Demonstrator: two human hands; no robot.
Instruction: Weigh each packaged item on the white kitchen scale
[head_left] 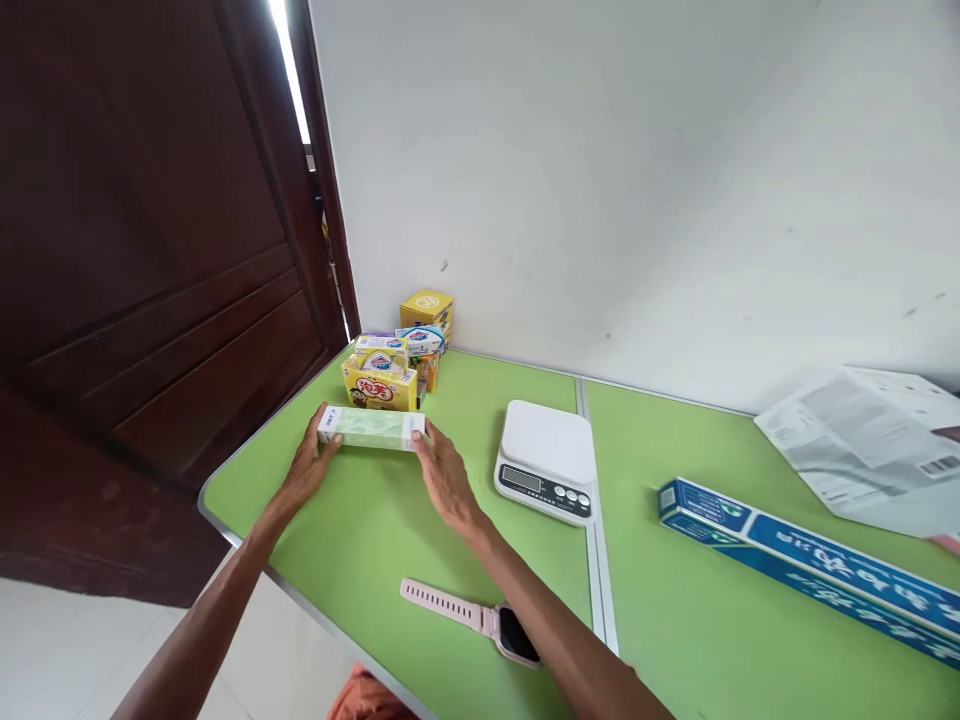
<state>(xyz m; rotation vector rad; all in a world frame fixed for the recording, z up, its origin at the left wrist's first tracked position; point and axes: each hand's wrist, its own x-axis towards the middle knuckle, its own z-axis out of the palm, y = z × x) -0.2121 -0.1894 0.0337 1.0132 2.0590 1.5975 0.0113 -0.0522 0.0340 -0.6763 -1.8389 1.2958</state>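
Note:
Both hands grip a long white and pale green carton (371, 428) by its two ends. My left hand (309, 462) is closed on the left end, thumb on the near face. At the right end, my right hand (448, 472) has its fingers and thumb closed on the corner. The carton lies level just in front of a yellow box with red lettering (380, 388); whether it touches the table is hard to tell. Behind that box several small packages are grouped, among them a white and blue soap box (420, 341) and a taller yellow box (427, 307).
A white digital kitchen scale (546, 455) sits right of my hands. Partly under my right forearm lies a pink smartwatch (480, 620). A long blue box (810, 565) and crumpled printed paper (870, 450) occupy the right side. The green table (360, 560) meets a white wall; a dark door stands left.

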